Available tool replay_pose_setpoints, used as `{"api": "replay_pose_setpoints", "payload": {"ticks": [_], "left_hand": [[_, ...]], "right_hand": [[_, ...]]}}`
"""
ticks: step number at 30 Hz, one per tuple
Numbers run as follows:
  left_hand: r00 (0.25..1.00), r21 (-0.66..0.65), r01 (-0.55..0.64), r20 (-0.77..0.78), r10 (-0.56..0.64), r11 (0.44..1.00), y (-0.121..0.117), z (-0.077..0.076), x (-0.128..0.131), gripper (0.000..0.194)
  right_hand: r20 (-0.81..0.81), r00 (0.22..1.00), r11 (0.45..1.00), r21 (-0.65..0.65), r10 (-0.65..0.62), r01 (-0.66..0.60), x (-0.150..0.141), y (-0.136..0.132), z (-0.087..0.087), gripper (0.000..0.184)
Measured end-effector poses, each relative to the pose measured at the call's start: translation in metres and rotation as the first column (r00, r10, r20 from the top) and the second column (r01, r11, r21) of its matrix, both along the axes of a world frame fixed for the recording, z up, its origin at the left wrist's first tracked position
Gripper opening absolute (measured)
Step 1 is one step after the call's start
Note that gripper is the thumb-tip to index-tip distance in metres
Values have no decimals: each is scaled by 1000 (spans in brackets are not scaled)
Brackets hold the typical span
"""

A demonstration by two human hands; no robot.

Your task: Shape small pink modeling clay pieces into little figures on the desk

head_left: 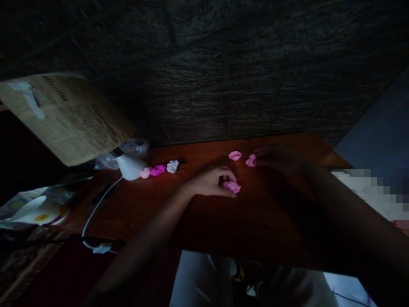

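Observation:
On the wooden table, my left hand (212,181) is curled around a crumpled pink lump (232,186); whether it is clay or paper I cannot tell. My right hand (275,157), in deep shadow, has its fingertips closed on the edge of a smaller pink lump (251,160). Just left of that one, a flat pink piece with a dark crease (235,155) lies by itself. Farther left, a light pink lump (145,172), a magenta lump (158,170) and a whitish crumpled lump (173,166) sit in a row.
A lamp with a printed shade (73,115) and white base (129,167) stands at the left; its cord (99,202) runs over the front edge. Beside it are a clear plastic bag (136,147) and a paper cup (40,213). A stone-patterned wall (223,76) rises behind the table (153,213).

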State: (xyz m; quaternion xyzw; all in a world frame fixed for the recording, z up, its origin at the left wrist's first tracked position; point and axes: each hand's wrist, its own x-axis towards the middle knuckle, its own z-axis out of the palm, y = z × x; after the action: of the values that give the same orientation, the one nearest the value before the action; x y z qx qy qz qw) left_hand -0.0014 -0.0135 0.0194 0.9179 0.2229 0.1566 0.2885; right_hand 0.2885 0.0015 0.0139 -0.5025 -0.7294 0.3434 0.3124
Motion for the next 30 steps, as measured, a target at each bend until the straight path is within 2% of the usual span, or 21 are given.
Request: {"api": "replay_pose_setpoints", "payload": {"ticks": [4,6,10,15,20,25,28,30], "left_hand": [[990,-27,-87,112,89,996,2,-7,1,30],[969,-9,-186,165,185,983,4,-11,2,29],[924,63,-322,239,299,945,5,-15,6,27],[918,124,-326,278,282,937,7,-17,7,25],[929,143,-300,267,255,943,9,-19,5,25],[954,171,-266,191,233,949,8,-15,3,35],[958,158,-257,175,229,953,6,-14,4,23],[943,125,-284,213,254,951,3,-14,7,18]], "right_hand": [[-34,979,976,78,-202,204,0,-10,16,21],[-98,988,988,91,-118,127,-9,-17,22,23],[-157,987,998,-47,36,-44,-41,-30,16,29],[-198,977,993,-72,75,-91,-64,-32,-3,17],[-122,988,992,-77,93,-103,-63,-31,-2,16],[8,998,992,109,57,-58,-69,-36,2,15],[23,1000,981,196,1,-6,-74,-40,2,14],[7,999,978,202,-51,49,-78,-42,2,14]]}}
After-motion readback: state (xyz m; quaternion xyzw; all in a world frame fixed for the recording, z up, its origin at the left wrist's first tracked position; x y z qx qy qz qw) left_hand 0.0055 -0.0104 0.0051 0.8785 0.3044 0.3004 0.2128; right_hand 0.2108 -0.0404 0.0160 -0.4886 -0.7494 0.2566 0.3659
